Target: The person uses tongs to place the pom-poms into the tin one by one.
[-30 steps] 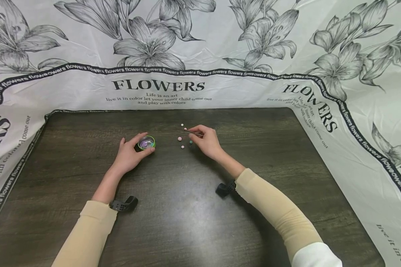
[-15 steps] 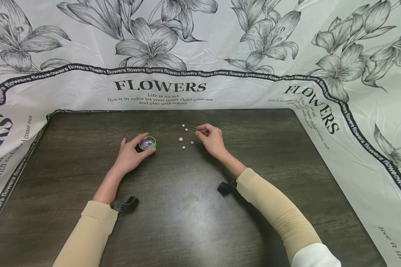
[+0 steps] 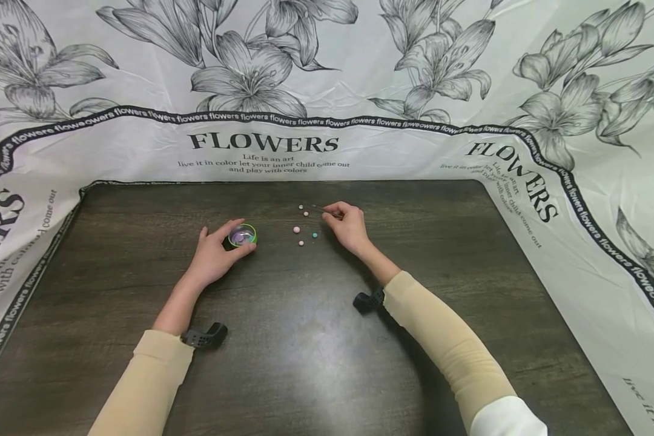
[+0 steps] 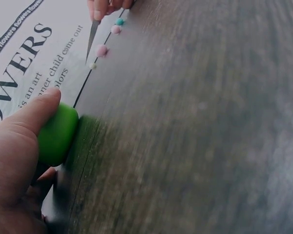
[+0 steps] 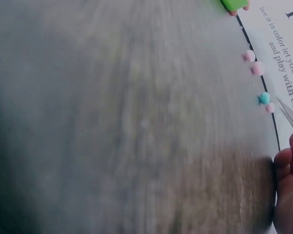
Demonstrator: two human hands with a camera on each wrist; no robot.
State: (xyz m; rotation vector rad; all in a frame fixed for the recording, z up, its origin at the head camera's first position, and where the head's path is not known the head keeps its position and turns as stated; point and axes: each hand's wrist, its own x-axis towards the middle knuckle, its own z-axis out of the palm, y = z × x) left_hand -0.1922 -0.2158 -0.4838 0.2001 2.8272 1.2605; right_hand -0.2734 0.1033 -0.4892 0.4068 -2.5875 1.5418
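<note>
My left hand grips a small round container with a bright green rim, thumb and fingers around its sides. Purple and blue show inside it. In the left wrist view its green wall stands on the table. My right hand pinches metal tweezers pointing left. Their tips are spread with nothing between them in the right wrist view. Left of that hand lie a teal bead, a larger pink bead, a pale pink bead, and two small pale beads farther back.
The dark wood-grain table extends toward me. A white sheet printed with flowers and lettering hangs along its back and sides. Each wrist wears a black strap.
My right hand has drawn back to the right, taking the tweezer tips away from the small pale beads at the back. My left hand keeps holding the container; the beads stay in place.
</note>
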